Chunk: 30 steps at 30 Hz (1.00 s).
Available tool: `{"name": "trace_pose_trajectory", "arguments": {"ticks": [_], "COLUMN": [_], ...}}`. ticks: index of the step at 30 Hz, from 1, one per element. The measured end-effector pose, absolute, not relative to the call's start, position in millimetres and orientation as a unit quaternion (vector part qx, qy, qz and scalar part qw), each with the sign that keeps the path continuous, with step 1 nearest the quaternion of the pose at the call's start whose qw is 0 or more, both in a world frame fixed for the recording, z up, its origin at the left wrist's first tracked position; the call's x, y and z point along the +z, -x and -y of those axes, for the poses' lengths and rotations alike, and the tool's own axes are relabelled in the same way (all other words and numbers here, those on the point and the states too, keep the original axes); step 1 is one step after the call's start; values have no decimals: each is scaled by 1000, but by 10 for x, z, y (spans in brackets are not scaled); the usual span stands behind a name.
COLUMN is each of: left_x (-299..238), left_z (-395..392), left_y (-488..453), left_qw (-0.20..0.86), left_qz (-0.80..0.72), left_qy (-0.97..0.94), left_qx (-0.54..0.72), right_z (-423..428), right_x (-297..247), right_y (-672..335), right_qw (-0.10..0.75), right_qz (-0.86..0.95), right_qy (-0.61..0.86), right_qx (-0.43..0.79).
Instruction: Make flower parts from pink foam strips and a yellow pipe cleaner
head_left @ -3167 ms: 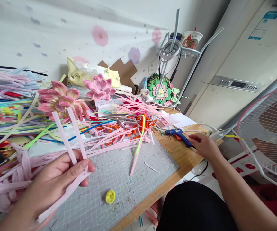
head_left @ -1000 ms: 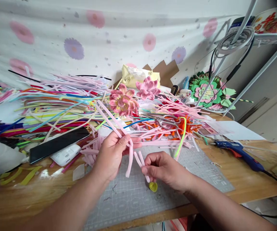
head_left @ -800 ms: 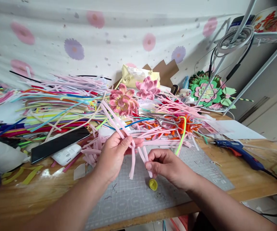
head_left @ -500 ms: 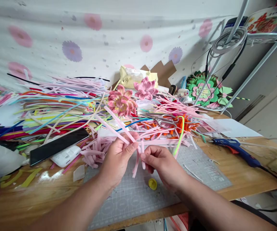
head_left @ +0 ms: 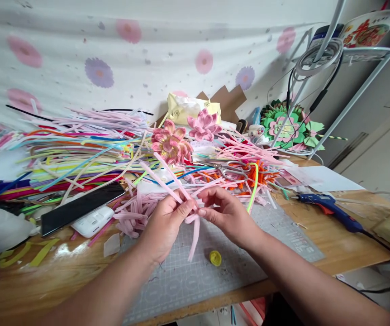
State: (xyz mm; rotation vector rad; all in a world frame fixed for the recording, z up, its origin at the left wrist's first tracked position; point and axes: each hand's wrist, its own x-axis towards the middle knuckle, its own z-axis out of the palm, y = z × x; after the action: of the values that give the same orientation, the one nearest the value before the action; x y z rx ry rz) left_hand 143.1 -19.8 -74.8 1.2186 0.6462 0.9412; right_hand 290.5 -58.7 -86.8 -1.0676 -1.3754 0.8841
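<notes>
Pale pink pipe cleaners (head_left: 171, 174) are pinched between the thumb and fingers of my left hand (head_left: 171, 215). Two of their ends slant up and away to the left, and one tail (head_left: 194, 239) hangs down over the grey cutting mat (head_left: 174, 280). My right hand (head_left: 227, 213) meets them at the crossing, thumb and fingertips closed around the bent part by my left thumb. The fingers partly hide how the strands cross. Below the hands, a small yellow coil (head_left: 215, 258) lies on the mat.
Behind are heaped pipe cleaners (head_left: 79, 158), two pink flowers (head_left: 172, 142), scissors (head_left: 230, 170) and a tissue pack (head_left: 193, 108). A phone (head_left: 83, 208) leans over a white device (head_left: 93, 221) at left. The blue glue gun (head_left: 330, 210) lies at right, near a shelf frame (head_left: 358, 93).
The short upright strand that my right hand held is now bent around the crossing. My right fingers have shifted up and inward to the crossing, and the hanging tail reaches lower.
</notes>
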Motion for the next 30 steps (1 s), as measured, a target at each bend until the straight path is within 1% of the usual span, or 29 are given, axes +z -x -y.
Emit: {"name": "trace_pose_trajectory", "arguments": {"ticks": [3,5,7,9,11,13,17,20,22,24,25,28,30], "left_x": [-755,-765,-773,-775,-771,-765,-760,-767,-769,-766,-764,-760,-762], "left_z": [193,182,170,165,169,179,196,198,194,186,181,165,162], "left_y": [-1426,-1423,-1425,-1434,-1445,-1452,-1447,-1438,-1432,-1424,-1419,-1403,-1400], "left_qw": [666,666,671,681,694,715,787,827,831,806,783,709,687], "left_qz": [-305,-309,-310,-312,-313,-307,-271,-265,-266,-277,-285,-303,-310], "left_qy": [-537,-534,-523,-507,-487,-465,-422,-402,-392,-408,-428,-502,-522], "left_qx": [419,420,424,427,428,422,360,292,292,328,349,391,398], "right_z": [619,652,691,734,774,800,784,752,751,776,798,875,904], "right_x": [-834,-843,-863,-877,-882,-886,-934,-987,-1003,-994,-982,-936,-910], "right_y": [-2951,-2973,-2993,-3001,-2988,-2960,-2933,-2956,-2961,-2941,-2923,-2854,-2821], "right_qw": [534,527,516,494,461,423,353,335,331,335,340,352,351], "right_qz": [579,591,637,693,734,753,773,796,805,796,784,742,726], "right_qy": [411,421,446,469,484,502,527,498,479,492,510,571,590], "right_qx": [458,443,360,237,120,45,-24,-80,-113,-114,-95,3,42]}}
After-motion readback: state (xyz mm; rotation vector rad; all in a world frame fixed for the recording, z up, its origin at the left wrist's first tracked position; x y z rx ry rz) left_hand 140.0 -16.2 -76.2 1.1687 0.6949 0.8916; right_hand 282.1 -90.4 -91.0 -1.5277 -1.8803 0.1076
